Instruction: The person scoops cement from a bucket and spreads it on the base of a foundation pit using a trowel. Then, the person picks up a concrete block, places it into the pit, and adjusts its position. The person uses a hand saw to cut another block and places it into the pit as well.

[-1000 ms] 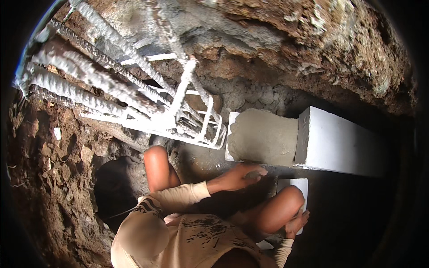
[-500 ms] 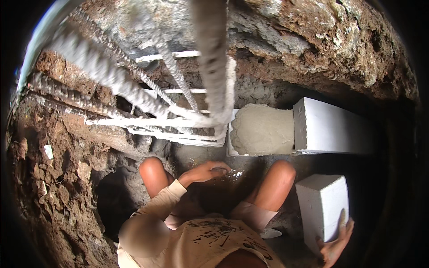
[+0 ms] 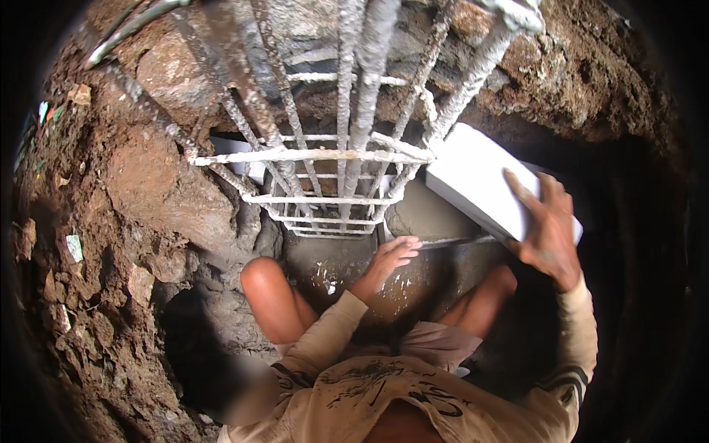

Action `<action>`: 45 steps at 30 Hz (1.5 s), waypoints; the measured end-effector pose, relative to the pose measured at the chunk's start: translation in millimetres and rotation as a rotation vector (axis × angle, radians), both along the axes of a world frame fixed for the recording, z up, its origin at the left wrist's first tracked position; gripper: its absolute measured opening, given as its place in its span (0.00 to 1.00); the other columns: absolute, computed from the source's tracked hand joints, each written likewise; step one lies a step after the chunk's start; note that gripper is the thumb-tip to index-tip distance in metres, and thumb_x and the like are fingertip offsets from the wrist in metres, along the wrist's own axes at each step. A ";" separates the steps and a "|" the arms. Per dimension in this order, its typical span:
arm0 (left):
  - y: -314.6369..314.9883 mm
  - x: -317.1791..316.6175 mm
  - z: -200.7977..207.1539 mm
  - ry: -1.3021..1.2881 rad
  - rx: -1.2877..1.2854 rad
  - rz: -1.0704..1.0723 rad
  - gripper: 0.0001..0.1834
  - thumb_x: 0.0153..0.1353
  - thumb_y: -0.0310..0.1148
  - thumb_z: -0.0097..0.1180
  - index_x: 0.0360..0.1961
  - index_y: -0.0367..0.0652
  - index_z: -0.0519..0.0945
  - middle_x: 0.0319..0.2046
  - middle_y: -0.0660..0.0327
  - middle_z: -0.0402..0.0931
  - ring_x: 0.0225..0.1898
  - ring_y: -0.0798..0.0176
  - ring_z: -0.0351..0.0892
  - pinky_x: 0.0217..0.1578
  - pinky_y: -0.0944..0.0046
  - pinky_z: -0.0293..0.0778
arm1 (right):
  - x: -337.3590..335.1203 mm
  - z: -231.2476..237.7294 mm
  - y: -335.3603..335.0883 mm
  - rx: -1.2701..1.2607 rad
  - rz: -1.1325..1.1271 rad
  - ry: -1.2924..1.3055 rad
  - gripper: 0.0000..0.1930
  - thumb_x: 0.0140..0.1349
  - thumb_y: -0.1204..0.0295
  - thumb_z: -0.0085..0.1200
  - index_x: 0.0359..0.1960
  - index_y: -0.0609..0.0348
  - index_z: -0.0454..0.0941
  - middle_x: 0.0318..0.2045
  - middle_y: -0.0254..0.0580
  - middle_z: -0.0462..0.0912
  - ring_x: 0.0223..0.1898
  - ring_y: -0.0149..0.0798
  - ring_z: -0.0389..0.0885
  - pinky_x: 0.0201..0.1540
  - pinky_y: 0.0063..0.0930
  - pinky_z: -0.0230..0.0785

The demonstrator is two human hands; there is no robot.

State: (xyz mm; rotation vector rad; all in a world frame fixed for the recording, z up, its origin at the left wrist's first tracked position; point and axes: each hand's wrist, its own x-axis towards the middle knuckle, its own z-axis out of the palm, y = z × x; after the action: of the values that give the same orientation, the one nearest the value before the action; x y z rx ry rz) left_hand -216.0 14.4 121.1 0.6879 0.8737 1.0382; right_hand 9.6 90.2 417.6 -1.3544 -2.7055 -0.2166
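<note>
Down in the pit now. Far left, the earth wall (image 3: 140, 184) rises red-brown and lumpy, with bits of litter stuck in it. Moving in, the rebar cage (image 3: 340, 162) stands over the middle, its mortar-crusted bars running up out of view and its square ties stacked just above the pit floor. Below the cage, the left hand (image 3: 388, 258) is stretched forward, fingers spread flat and holding nothing, resting on the wet mortar bed (image 3: 347, 277) right at the foot of the cage. Both bare knees flank that arm. Over to the right, the white block (image 3: 473, 181) is up in the air, tilted, its near end beside the cage's right bars. The right hand (image 3: 546, 232) is clamped over its far end, fingers splayed across the top face. Behind it, dark rock wall.
</note>
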 end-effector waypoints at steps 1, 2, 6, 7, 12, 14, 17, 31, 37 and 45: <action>7.7 11.6 6.0 -0.055 0.010 0.020 0.26 0.76 0.46 0.48 0.67 0.40 0.74 0.63 0.52 0.76 0.63 0.56 0.75 0.65 0.54 0.68 | -4.0 -12.4 11.2 0.059 0.025 -0.014 0.55 0.31 0.73 0.66 0.73 0.38 0.70 0.54 0.59 0.73 0.53 0.58 0.71 0.56 0.47 0.63; 13.7 18.5 14.3 -0.102 0.012 0.054 0.26 0.76 0.46 0.48 0.67 0.41 0.73 0.64 0.52 0.76 0.64 0.56 0.75 0.65 0.54 0.68 | -8.6 -26.0 23.5 0.110 0.064 -0.021 0.55 0.30 0.74 0.65 0.73 0.38 0.70 0.52 0.57 0.73 0.51 0.57 0.71 0.54 0.45 0.63; 36.8 20.8 23.7 -0.093 0.029 0.189 0.27 0.75 0.44 0.51 0.69 0.43 0.71 0.65 0.56 0.75 0.65 0.56 0.73 0.65 0.55 0.67 | -34.2 -39.1 49.5 0.033 0.098 -0.045 0.57 0.30 0.76 0.65 0.74 0.34 0.68 0.48 0.53 0.71 0.49 0.54 0.71 0.52 0.44 0.63; 40.2 13.1 24.0 -0.086 0.026 0.197 0.26 0.74 0.43 0.52 0.69 0.44 0.71 0.67 0.58 0.74 0.65 0.57 0.73 0.64 0.55 0.67 | -38.3 -39.1 53.6 0.015 0.114 -0.058 0.57 0.30 0.76 0.65 0.74 0.34 0.68 0.48 0.53 0.71 0.49 0.54 0.71 0.52 0.44 0.63; 37.7 -1.0 -8.9 0.017 -0.008 0.213 0.28 0.74 0.45 0.53 0.70 0.44 0.70 0.69 0.58 0.70 0.68 0.57 0.70 0.64 0.53 0.67 | -53.7 -31.5 71.7 -0.077 0.138 -0.140 0.54 0.35 0.75 0.67 0.74 0.33 0.67 0.49 0.53 0.71 0.49 0.54 0.71 0.53 0.46 0.65; 39.1 15.6 -0.7 -0.083 -0.031 0.225 0.30 0.73 0.46 0.54 0.71 0.45 0.69 0.69 0.57 0.71 0.68 0.56 0.69 0.65 0.52 0.67 | -50.1 -29.5 70.9 -0.023 0.124 -0.214 0.57 0.34 0.74 0.70 0.75 0.30 0.66 0.54 0.54 0.71 0.52 0.55 0.71 0.55 0.46 0.64; 68.0 46.4 5.9 -0.468 0.029 0.238 0.33 0.75 0.48 0.50 0.75 0.46 0.61 0.74 0.55 0.61 0.73 0.54 0.61 0.70 0.48 0.60 | -37.9 -41.5 72.7 0.082 0.150 -0.259 0.59 0.32 0.72 0.73 0.76 0.27 0.64 0.60 0.56 0.70 0.56 0.55 0.70 0.58 0.46 0.63; 149.4 64.3 35.3 -1.143 0.219 0.461 0.33 0.77 0.56 0.34 0.73 0.45 0.64 0.70 0.57 0.66 0.72 0.55 0.61 0.75 0.48 0.53 | -65.1 -103.1 80.7 0.137 0.203 -0.292 0.64 0.33 0.68 0.79 0.77 0.28 0.58 0.70 0.61 0.64 0.68 0.61 0.66 0.70 0.60 0.57; 154.5 56.4 63.1 -1.111 0.188 0.507 0.35 0.76 0.59 0.35 0.72 0.46 0.65 0.69 0.56 0.67 0.71 0.50 0.64 0.72 0.45 0.59 | -78.7 -137.1 88.5 0.176 0.196 -0.328 0.49 0.44 0.66 0.74 0.73 0.38 0.66 0.71 0.62 0.62 0.69 0.62 0.65 0.71 0.61 0.55; 166.6 65.7 24.8 -1.081 0.327 0.672 0.35 0.74 0.58 0.40 0.71 0.44 0.68 0.68 0.54 0.68 0.70 0.47 0.65 0.72 0.44 0.60 | -88.0 -177.0 82.4 0.350 0.293 -0.115 0.25 0.52 0.70 0.62 0.55 0.48 0.79 0.62 0.57 0.72 0.66 0.63 0.68 0.71 0.65 0.54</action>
State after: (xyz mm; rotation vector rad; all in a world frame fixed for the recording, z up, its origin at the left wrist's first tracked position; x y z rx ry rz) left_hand -150.3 181.0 146.0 -0.0071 -0.0572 1.9076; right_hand -78.5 172.6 240.7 -0.8645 -2.7407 -0.7181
